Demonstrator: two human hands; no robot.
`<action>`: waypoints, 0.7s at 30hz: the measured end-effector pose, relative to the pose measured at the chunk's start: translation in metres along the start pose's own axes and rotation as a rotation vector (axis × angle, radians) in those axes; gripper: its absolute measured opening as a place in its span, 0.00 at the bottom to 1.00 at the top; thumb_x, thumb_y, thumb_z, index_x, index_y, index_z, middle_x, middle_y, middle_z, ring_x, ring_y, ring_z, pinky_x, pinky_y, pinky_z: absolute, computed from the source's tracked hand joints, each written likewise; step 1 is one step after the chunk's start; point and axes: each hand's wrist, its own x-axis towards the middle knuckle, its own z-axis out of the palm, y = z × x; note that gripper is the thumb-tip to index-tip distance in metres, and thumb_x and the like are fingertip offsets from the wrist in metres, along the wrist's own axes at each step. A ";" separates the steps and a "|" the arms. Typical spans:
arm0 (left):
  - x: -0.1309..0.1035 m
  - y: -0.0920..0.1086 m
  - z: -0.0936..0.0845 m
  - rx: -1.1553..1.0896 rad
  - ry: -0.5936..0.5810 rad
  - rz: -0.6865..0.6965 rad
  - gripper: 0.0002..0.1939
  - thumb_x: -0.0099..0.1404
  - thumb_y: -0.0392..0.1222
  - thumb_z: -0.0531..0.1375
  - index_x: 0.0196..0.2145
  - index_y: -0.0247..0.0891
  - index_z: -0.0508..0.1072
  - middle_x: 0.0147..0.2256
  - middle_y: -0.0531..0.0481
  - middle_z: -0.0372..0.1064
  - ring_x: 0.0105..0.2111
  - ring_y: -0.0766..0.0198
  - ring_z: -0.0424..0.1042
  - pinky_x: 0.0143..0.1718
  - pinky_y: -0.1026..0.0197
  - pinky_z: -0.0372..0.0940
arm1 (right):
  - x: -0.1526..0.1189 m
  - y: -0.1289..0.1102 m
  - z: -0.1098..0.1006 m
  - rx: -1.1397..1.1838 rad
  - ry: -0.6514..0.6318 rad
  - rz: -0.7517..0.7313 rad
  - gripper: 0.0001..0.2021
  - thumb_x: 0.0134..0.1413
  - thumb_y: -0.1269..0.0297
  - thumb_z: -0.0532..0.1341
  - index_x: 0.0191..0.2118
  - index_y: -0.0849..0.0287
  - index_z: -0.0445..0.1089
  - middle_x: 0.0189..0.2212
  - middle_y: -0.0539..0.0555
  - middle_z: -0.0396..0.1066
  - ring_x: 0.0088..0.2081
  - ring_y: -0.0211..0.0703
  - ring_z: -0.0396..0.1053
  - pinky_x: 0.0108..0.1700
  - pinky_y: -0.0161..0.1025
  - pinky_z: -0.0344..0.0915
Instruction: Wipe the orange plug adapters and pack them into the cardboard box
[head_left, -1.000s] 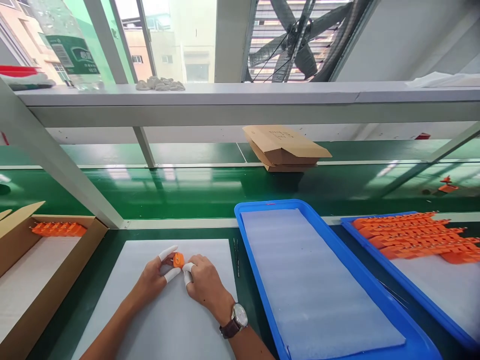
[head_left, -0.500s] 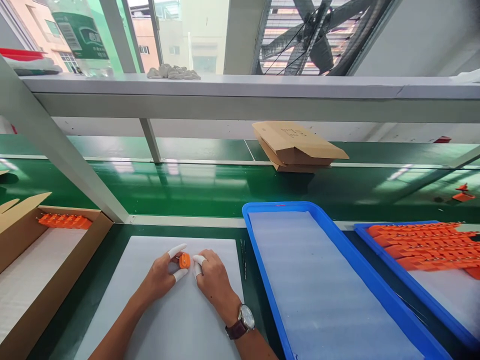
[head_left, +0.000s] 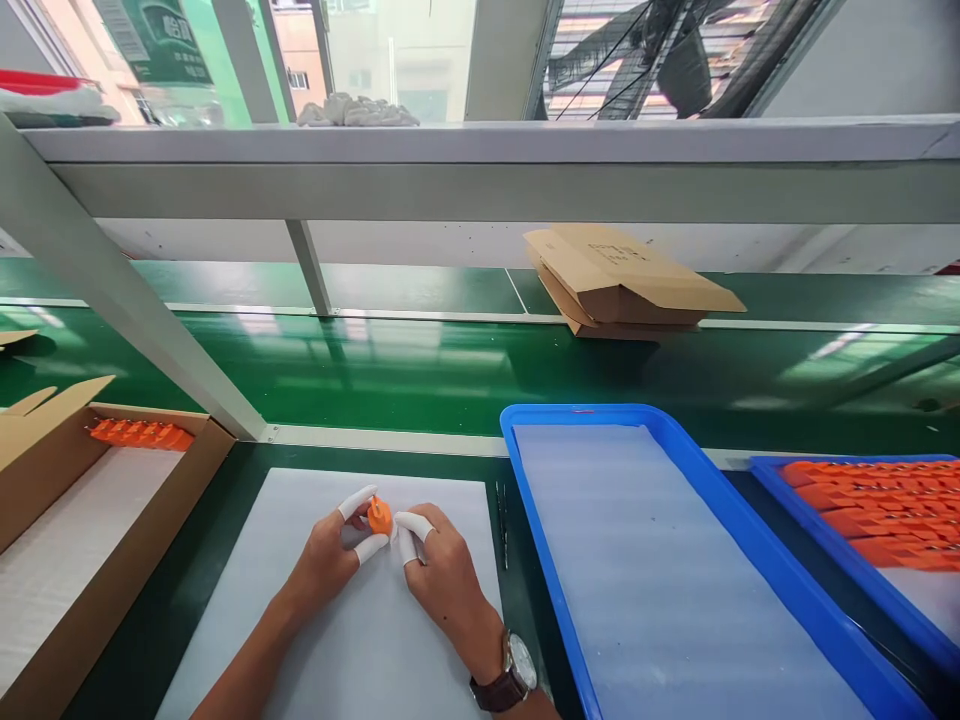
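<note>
Judging from the trays, little is finished: the blue tray (head_left: pixel 525 470) at centre right holds only its foam liner, while the orange pieces (head_left: pixel 885 505) at far right wait. At lower centre, over the white pad (head_left: pixel 300 640), the left hand (head_left: pixel 326 560) and right hand (head_left: pixel 442 580) pinch one small orange part (head_left: pixel 379 517) between narrowly closed, capped fingertips (head_left: pixel 371 547).

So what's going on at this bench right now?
A person seated at a green conveyor line holds a small orange plastic part between the left hand and the right hand, fingertips capped in white finger cots, over a white foam sheet. A cardboard box to the left holds a row of orange parts. To the right sit a foam-lined blue tray and a second blue tray holding many orange parts.
</note>
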 end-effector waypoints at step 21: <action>0.000 0.003 0.004 -0.470 -0.045 -0.104 0.37 0.58 0.42 0.71 0.64 0.46 0.65 0.47 0.47 0.74 0.45 0.57 0.74 0.53 0.50 0.70 | 0.000 0.010 0.000 -0.098 0.077 0.037 0.17 0.55 0.81 0.51 0.44 0.58 0.70 0.38 0.58 0.69 0.37 0.47 0.68 0.36 0.43 0.71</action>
